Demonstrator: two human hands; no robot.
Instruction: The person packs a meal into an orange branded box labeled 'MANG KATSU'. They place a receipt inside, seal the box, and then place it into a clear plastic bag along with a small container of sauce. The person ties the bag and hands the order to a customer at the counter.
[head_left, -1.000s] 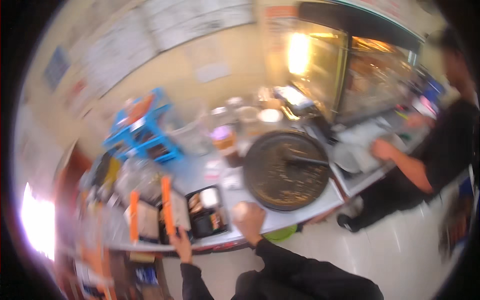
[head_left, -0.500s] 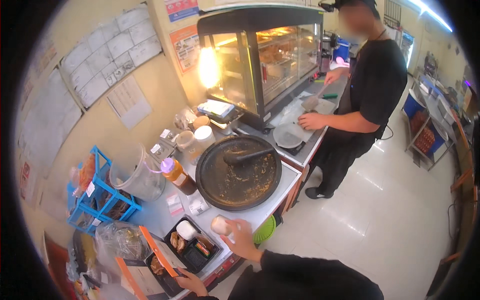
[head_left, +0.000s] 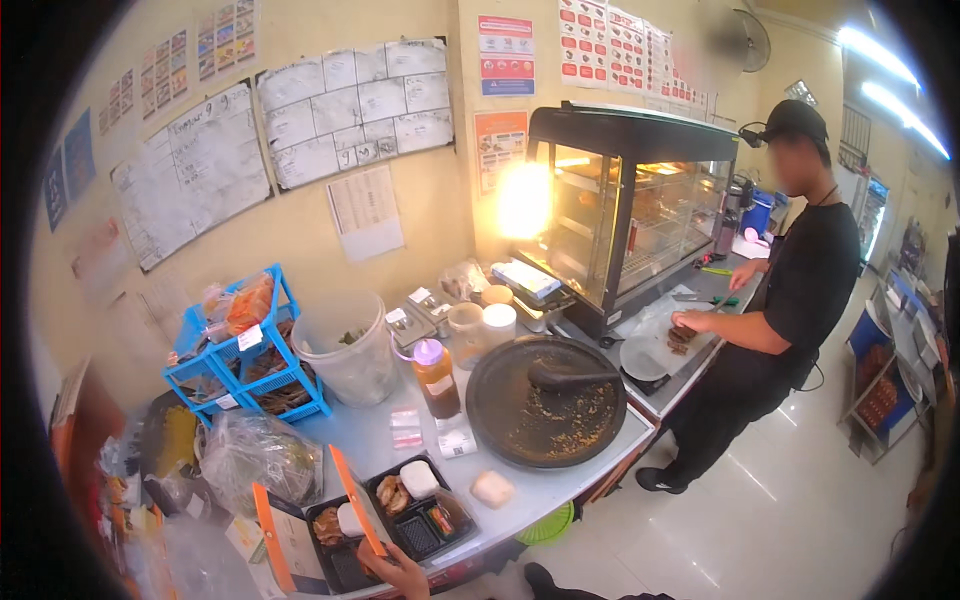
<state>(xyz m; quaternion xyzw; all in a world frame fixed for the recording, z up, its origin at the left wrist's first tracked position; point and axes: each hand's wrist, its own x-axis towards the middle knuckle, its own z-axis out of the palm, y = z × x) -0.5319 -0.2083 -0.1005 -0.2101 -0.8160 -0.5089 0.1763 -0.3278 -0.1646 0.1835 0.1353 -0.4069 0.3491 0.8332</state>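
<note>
My left hand (head_left: 402,574) is closed on the lower end of an orange-edged lid (head_left: 358,500) standing between two black meal boxes. The right-hand meal box (head_left: 432,543) holds browned meat pieces (head_left: 391,495), a white rice portion (head_left: 420,478) and a small colourful packet (head_left: 441,518). In the left box are more meat (head_left: 327,526) and a white portion (head_left: 350,520), partly hidden by the lid. A second raised lid (head_left: 275,540) stands at its left. A small whitish-pink bundle (head_left: 492,489) lies on the counter, untouched. My right hand is out of view.
Behind the boxes are a dark stone mortar (head_left: 500,420) with a pestle (head_left: 570,380), a sauce bottle (head_left: 436,380), a clear bucket (head_left: 345,350) and blue baskets (head_left: 225,365). A co-worker (head_left: 800,250) cuts food beside a lit display cabinet (head_left: 630,210).
My right hand has let go of the small bundle, which now rests on the counter, and has left the picture. The view has tilted up. My left hand stays at the lid.
</note>
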